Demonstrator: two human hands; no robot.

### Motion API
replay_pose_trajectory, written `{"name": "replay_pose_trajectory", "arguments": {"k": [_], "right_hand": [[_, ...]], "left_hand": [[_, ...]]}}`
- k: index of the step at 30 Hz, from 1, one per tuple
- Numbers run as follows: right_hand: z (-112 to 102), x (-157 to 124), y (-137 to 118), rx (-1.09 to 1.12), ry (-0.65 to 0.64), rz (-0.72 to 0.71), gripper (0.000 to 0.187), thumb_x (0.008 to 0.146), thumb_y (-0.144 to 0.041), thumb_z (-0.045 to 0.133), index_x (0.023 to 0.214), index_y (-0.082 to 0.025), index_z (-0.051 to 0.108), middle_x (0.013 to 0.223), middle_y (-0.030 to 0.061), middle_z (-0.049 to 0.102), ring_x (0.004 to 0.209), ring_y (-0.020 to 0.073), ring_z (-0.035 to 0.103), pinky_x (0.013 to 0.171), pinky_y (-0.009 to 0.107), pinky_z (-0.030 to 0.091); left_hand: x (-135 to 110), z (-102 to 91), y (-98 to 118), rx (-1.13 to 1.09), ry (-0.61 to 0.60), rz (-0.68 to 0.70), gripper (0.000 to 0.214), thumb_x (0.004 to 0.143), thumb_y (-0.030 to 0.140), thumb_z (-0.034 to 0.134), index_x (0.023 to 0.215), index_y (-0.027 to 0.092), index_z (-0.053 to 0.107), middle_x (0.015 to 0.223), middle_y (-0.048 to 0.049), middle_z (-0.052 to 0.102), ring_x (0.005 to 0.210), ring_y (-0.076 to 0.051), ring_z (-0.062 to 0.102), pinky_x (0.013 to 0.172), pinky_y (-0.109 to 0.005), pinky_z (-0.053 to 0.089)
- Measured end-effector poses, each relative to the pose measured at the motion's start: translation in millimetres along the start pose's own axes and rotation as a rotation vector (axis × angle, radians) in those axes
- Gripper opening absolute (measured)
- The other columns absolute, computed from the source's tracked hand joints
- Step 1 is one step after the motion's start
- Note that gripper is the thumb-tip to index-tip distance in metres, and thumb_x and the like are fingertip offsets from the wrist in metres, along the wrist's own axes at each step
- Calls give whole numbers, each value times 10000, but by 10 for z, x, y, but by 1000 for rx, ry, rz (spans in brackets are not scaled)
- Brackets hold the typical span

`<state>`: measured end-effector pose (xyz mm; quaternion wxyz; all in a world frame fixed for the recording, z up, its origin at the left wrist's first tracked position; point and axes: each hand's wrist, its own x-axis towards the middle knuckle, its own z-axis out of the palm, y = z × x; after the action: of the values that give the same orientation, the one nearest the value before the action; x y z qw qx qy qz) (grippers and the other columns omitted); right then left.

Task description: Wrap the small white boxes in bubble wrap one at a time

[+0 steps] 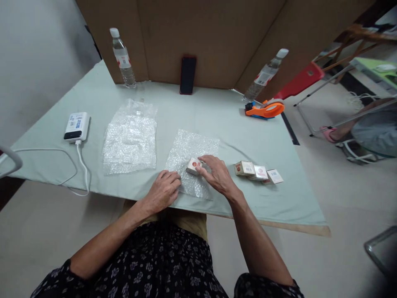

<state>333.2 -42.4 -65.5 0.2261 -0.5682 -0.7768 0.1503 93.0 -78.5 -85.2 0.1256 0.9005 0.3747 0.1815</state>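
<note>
A small white box [194, 165] with a red round mark lies on a sheet of bubble wrap [182, 145] near the table's front edge. My right hand [216, 173] grips this box between thumb and fingers from its right side. At the sheet's lower left edge rests my left hand [165, 189], its fingers curled down; whether they pinch the wrap is hidden. To the left lies a stack of bubble wrap sheets [130, 140]. Several similar small boxes [245, 168] sit in a row right of my right hand.
A power bank [77, 126] with a white cable [81, 161] lies at the left. Two water bottles [123, 62] and a phone [187, 74] stand against a cardboard screen [214, 41]. An orange tape dispenser [265, 109] sits at the back right. Another person's leg [350, 126] shows beyond the table.
</note>
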Motion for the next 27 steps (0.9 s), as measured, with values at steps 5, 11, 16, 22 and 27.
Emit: {"name": "replay_pose_trajectory", "arguments": {"k": [5,11,16,22,27], "right_hand": [[139,-83,16,-12,26,-33,417,910,-424,593,1275,-223,580,1231,119,676,1123,310,602,925,478,436],[135,-58,-30,-10,-27,-44,364,887,-321,610,1237,-223,596,1199,107,690,1064,294,620,907,460,434],[88,-24,-1,64,-72,-14,393,881,-345,634,1255,-230,596,1241,104,673,1132,303,605,973,495,433],[-198,-72,73,373,-126,-4,462,939,-570,503,1297,-287,576,1275,73,627,1204,271,586,1034,489,458],[-139,-204,16,237,-18,-23,373,866,-495,654,1158,-266,622,1303,92,626,1254,300,558,1039,517,441]], "left_hand": [[43,42,60,24,70,1,195,856,139,611,1046,177,622,1197,-113,641,1213,-281,544,1069,-486,409],[121,2,99,-58,188,28,106,908,134,542,869,185,626,1065,-84,679,1056,-230,608,987,-437,477],[257,-84,113,-161,259,-20,79,865,120,563,851,182,609,1019,-80,696,997,-228,628,907,-418,503],[521,-135,36,-258,199,-140,54,819,145,583,806,193,605,1052,-82,689,1012,-231,644,896,-413,519],[686,-139,-56,-356,133,-218,47,803,166,586,785,209,595,1140,-64,697,1077,-216,649,947,-399,522]]}}
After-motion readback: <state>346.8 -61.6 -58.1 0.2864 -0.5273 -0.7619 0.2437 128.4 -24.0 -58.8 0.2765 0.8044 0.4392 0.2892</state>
